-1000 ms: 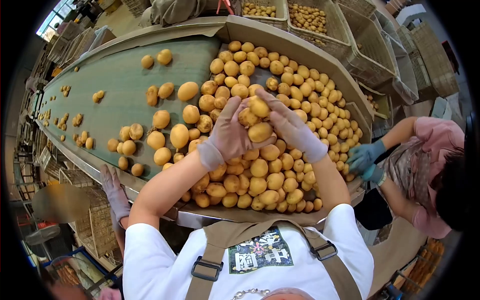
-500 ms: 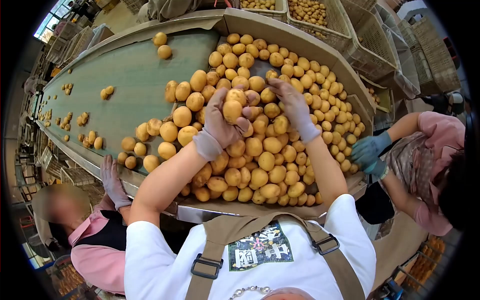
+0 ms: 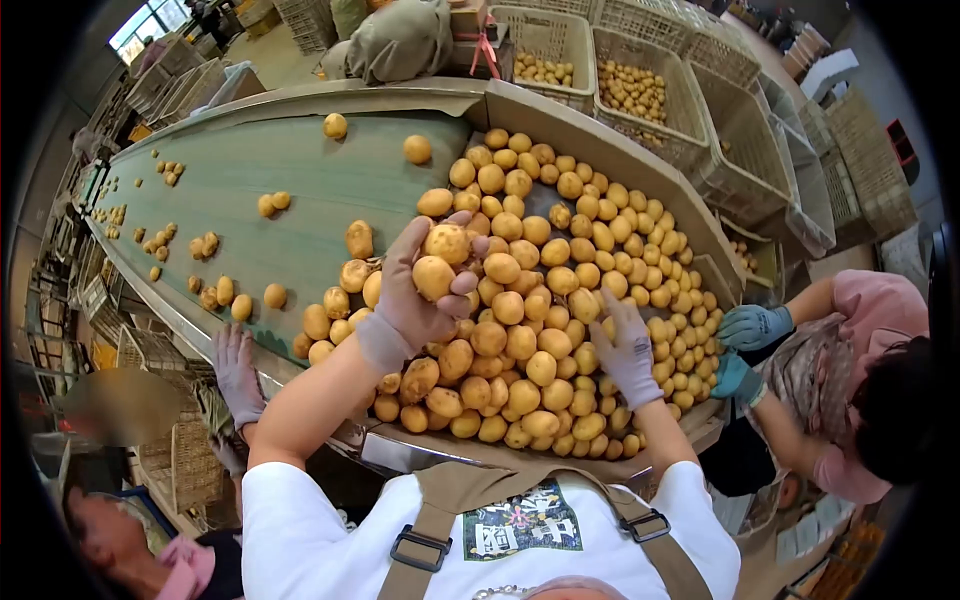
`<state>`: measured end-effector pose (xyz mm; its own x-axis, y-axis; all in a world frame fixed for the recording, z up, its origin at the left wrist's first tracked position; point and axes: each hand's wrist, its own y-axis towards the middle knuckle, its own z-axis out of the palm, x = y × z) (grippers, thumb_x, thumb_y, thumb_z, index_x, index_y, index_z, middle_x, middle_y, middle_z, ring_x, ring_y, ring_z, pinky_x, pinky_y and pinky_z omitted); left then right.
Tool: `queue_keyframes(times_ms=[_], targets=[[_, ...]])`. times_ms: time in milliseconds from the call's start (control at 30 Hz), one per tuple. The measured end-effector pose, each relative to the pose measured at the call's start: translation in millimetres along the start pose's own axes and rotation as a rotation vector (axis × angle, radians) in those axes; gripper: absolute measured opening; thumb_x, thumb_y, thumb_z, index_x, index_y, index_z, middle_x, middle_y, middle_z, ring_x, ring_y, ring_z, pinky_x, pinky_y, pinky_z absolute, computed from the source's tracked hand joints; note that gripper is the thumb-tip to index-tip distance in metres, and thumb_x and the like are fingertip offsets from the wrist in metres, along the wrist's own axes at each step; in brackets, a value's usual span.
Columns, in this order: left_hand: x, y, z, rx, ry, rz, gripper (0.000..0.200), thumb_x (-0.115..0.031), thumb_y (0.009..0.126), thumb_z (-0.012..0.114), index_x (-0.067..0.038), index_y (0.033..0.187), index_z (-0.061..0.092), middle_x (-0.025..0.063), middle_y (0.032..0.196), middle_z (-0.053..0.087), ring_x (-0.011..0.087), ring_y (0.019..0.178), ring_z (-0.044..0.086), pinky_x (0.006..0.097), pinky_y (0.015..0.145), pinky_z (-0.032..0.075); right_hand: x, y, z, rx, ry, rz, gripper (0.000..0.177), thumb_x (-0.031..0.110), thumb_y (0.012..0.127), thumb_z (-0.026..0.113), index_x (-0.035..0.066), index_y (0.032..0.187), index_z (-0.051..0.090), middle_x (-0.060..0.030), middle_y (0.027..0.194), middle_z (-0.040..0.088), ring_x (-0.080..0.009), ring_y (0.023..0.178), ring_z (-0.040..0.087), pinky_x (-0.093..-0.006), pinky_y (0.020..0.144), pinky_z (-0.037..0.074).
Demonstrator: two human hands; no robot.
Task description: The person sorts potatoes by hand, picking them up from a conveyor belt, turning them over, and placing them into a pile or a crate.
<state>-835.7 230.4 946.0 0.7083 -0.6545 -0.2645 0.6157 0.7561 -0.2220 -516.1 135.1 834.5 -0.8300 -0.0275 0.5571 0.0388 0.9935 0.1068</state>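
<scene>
My left hand, in a pale glove, is raised over the pile with its fingers curled around two potatoes. The upper of the two shows darker marks on its skin. To the right, my gloved right hand lies low over the heap of potatoes, fingers stretched forward and a little apart. Its fingertips reach in among the potatoes, and no potato shows in its grip. Yellow potatoes of mixed size surround both hands, larger on the left and smaller toward the right.
A green conveyor belt carries scattered potatoes from the left. A board rim edges the pile; plastic crates, some holding potatoes, stand behind it. At right, a co-worker's blue-gloved hands touch the pile. Another person's gloved hand rests at the left edge.
My right hand has moved from the pile's upper middle down and right, nearer me. My left hand still holds the two potatoes. Potatoes on the belt have advanced rightward, and the view has shifted.
</scene>
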Motion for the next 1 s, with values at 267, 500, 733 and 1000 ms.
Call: queue_keyframes(times_ms=[267, 500, 733, 1000], targets=[[4, -18, -1, -0.181, -0.086, 0.014, 0.039, -0.045, 0.104, 0.045, -0.019, 0.131, 0.057, 0.0098, 0.116, 0.065, 0.0173, 0.071, 0.063, 0.0233, 0.046, 0.048, 244, 118, -124, -0.552, 0.283, -1.186, 0.045, 0.018, 0.087, 0.071, 0.005, 0.129, 0.062, -0.0173, 0.117, 0.064, -0.0296, 0.102, 0.065, -0.0411, 0.090, 0.053], [-14, -14, -20, -0.123, 0.021, 0.057, 0.035, -0.045, 0.104, 0.047, -0.019, 0.126, 0.054, 0.0087, 0.111, 0.066, 0.0186, 0.071, 0.064, 0.0237, 0.047, 0.049, 275, 248, -102, -0.750, 0.252, -0.948, 0.048, 0.013, 0.093, 0.065, 0.005, 0.139, 0.055, -0.0171, 0.142, 0.057, -0.0344, 0.128, 0.058, -0.0418, 0.102, 0.050], [-11, -20, 1, -0.048, -0.073, 0.018, 0.040, -0.043, 0.105, 0.047, -0.015, 0.131, 0.056, 0.0113, 0.114, 0.066, 0.0199, 0.073, 0.065, 0.0241, 0.049, 0.050, 50, 67, 32, -0.026, -0.190, -0.449, 0.048, 0.029, 0.098, 0.062, 0.009, 0.142, 0.057, -0.0219, 0.141, 0.057, -0.0355, 0.129, 0.055, -0.0480, 0.107, 0.045], [6, -17, -13, 0.115, -0.156, -0.081, 0.053, -0.044, 0.105, 0.043, -0.007, 0.142, 0.052, 0.0168, 0.123, 0.063, 0.0200, 0.079, 0.061, 0.0249, 0.055, 0.051, 50, 149, -25, 0.025, 0.022, -0.121, 0.035, 0.025, 0.097, 0.053, 0.014, 0.128, 0.066, -0.0160, 0.118, 0.069, -0.0328, 0.112, 0.065, -0.0446, 0.095, 0.051]])
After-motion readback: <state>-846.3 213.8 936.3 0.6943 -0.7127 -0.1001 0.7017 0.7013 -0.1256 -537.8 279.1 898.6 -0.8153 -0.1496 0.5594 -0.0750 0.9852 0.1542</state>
